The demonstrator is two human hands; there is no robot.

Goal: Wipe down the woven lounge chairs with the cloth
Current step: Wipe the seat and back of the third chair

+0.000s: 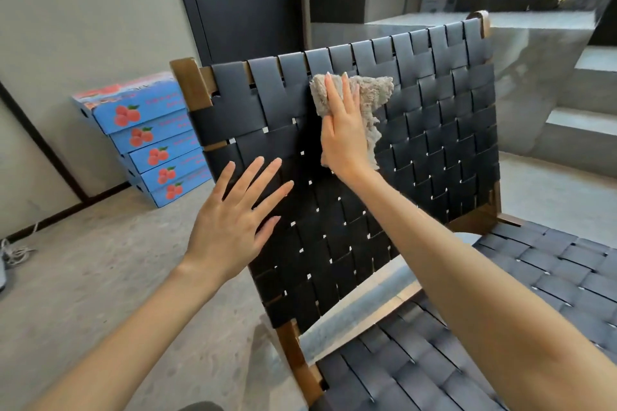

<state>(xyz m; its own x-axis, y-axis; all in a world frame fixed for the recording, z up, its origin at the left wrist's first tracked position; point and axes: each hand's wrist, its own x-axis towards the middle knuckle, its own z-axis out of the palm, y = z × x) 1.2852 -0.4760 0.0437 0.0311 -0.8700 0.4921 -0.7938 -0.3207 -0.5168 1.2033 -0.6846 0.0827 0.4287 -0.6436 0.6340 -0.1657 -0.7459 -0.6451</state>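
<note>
Head view looks down on a lounge chair (pixel 434 130) whose backrest and seat (pixel 500 310) are woven from wide black straps on a brown wooden frame (pixel 192 83). The chair stands on a grey, speckled concrete floor (pixel 100 277). The beige, fluffy cloth (pixel 370 93) lies against the upper part of the backrest, close under the top rail, at about twelve o'clock from the middle of the weave. The right hand (pixel 344 130) presses it flat there with straight fingers pointing up, not curled round it. The left hand (pixel 230 220) rests at about eight o'clock from the cloth, palm flat on the straps near the backrest's left edge, fingers spread and holding nothing. At nine o'clock from the chair, a slanting stack of blue boxes (pixel 150 143) leans by a pale wall (pixel 83 10). The boxes bear pictures of red fruit with green leaves, and their red lettering is too blurred to read. A dark door (pixel 243 0) stands at eleven o'clock, concrete steps (pixel 574 123) rise at three o'clock, and a pale cable (pixel 16 250) lies on the floor at the far left.
</note>
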